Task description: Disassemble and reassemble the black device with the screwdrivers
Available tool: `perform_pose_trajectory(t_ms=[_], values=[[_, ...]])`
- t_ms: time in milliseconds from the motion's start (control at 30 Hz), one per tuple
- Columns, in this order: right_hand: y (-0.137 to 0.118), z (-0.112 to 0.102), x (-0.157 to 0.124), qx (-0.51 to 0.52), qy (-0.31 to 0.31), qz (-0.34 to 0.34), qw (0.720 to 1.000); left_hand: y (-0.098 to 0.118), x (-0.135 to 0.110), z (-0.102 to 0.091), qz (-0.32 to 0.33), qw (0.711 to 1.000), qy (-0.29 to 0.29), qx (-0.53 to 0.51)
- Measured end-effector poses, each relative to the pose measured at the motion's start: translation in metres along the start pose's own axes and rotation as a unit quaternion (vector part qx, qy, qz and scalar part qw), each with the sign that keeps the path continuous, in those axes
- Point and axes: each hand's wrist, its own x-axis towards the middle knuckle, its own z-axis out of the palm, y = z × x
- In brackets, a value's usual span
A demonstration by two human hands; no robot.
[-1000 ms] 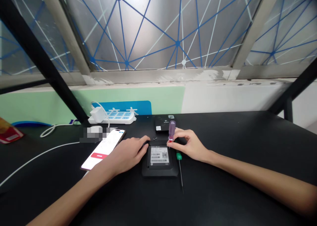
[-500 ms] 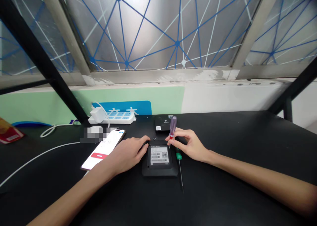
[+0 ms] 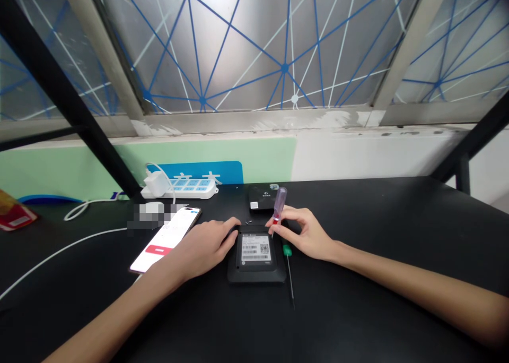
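A flat black device (image 3: 256, 270) with a white barcode label lies on the black tabletop (image 3: 377, 235). My left hand (image 3: 209, 240) rests over its left edge, fingers reaching its upper left corner. My right hand (image 3: 304, 233) pinches a purple-handled screwdriver (image 3: 279, 206) with a red collar, its thin tip at the device's upper right corner. Several tiny screws (image 3: 248, 222) lie just beyond the device. A green-handled precision screwdriver (image 3: 287, 251) lies to the right, close below my right hand.
A black box or cover (image 3: 260, 198) sits behind the device. To the left lie a smartphone (image 3: 165, 241) with a lit screen, a white power strip (image 3: 178, 189) with a plugged-in charger, a white cable, and a red packet (image 3: 14, 217).
The purple screwdriver's handle now leans further right, and its shaft shows more below my fingers. My right fingers have shifted on it. My left hand and the device stay in place.
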Motion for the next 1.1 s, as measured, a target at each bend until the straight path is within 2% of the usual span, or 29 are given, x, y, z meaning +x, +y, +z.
perform_pose_trajectory(t_ms=[233, 567, 1100], values=[[-0.0056, -0.0001, 0.0000, -0.041, -0.011, -0.028, 0.999, -0.0012, -0.0001, 0.0020, 0.008, 1.000, 0.008, -0.005], [0.0000, 0.0000, 0.0019, 0.020, -0.002, 0.041, 0.999, -0.0019, 0.0000, 0.0016, 0.013, 1.000, 0.014, -0.004], [0.0007, 0.0005, 0.0025, 0.033, -0.002, 0.061, 0.998, 0.0009, -0.0014, -0.0013, 0.001, 1.000, 0.000, -0.004]])
